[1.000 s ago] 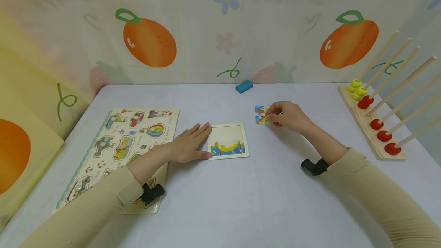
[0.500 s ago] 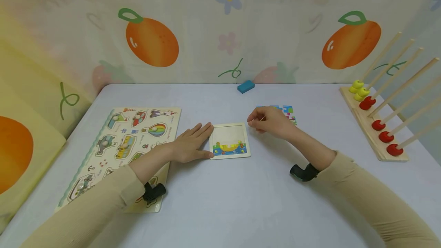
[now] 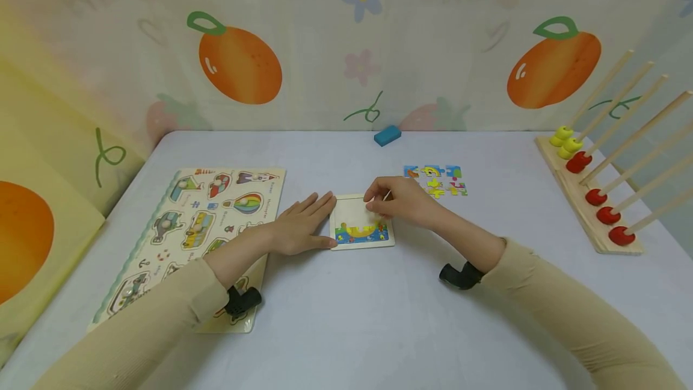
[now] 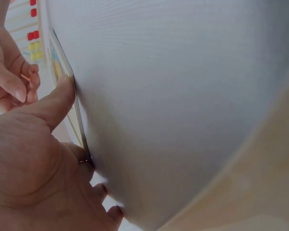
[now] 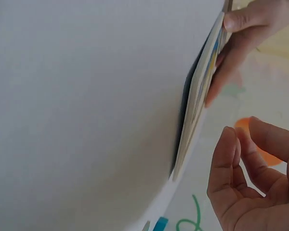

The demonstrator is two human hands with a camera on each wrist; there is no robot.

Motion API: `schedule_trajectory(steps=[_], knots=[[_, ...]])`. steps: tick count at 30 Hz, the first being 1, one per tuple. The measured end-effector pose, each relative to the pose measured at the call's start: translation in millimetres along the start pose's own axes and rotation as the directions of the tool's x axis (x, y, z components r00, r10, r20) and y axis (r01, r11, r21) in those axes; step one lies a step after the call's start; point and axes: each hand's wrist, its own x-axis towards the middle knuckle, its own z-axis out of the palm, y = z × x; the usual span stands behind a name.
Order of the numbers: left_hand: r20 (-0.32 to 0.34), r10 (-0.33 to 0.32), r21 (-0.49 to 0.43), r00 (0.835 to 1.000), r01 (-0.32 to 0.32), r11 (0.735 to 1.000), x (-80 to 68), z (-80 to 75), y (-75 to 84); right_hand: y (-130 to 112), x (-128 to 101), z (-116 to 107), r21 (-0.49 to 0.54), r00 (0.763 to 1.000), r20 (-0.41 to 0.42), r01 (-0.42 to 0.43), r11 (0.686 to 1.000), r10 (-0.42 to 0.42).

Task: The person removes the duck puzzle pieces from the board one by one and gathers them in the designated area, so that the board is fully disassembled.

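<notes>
Head view: right hand [image 3: 403,202] pinches puzzle piece [image 3: 385,197]; left hand [image 3: 300,227] flat; writing unreadable.

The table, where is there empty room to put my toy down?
The table is bare in front, between the two sleeves, and at the back left of the blue block. It is crowded mid-table: both hands meet at the small puzzle tray, loose pieces beside it, vehicle board left, bead rack right.

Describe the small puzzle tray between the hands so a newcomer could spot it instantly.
On the pale table, right of the large vehicle puzzle board, lies a small square puzzle tray. Unlike the full board, only its bottom strip is filled, showing blue and yellow.
</notes>
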Motion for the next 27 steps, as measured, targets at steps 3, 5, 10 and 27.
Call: schedule_trajectory(steps=[3,5,10,27], knots=[[0.005,-0.001,0.001,1.000,0.001,1.000,1.0,0.0,-1.0,-4.5,0.9,6.7,-0.018,1.000,0.020,0.008,1.000,-0.008],[0.007,0.008,0.001,1.000,-0.008,1.000,0.3,-1.1,-0.3,-8.6,0.9,10.4,-0.041,0.999,0.029,0.022,0.999,-0.021],[0.006,0.026,0.003,1.000,-0.026,1.000,-2.5,-3.8,2.2,-15.8,0.8,17.9,-0.078,0.997,0.052,0.060,0.995,-0.056],[0.002,0.031,-0.002,1.000,-0.031,1.000,-3.4,-4.5,2.7,-17.6,2.0,31.9,-0.120,0.980,0.120,0.170,0.978,-0.155]])
